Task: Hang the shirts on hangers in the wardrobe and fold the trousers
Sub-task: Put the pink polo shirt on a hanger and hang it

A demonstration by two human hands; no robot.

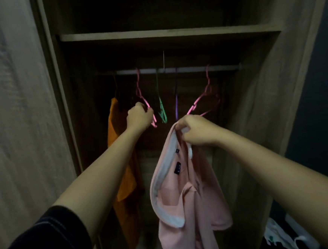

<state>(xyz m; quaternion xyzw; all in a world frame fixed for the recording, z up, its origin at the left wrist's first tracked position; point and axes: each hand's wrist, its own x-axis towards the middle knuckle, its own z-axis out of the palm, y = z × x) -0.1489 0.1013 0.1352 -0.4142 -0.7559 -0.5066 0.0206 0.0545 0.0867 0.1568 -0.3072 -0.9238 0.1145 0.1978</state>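
Observation:
Inside the open wardrobe, my left hand grips a pink hanger that hangs from the rail. My right hand holds a pink shirt by its white collar, and the shirt dangles in front of the wardrobe. An orange shirt hangs at the left end of the rail. A green hanger, a purple hanger and a second pink hanger hang bare to the right.
A wooden shelf runs across above the rail. The wardrobe's side panels close in on both sides. A pale curtain hangs at the left. Some light and dark clothes lie at the bottom right.

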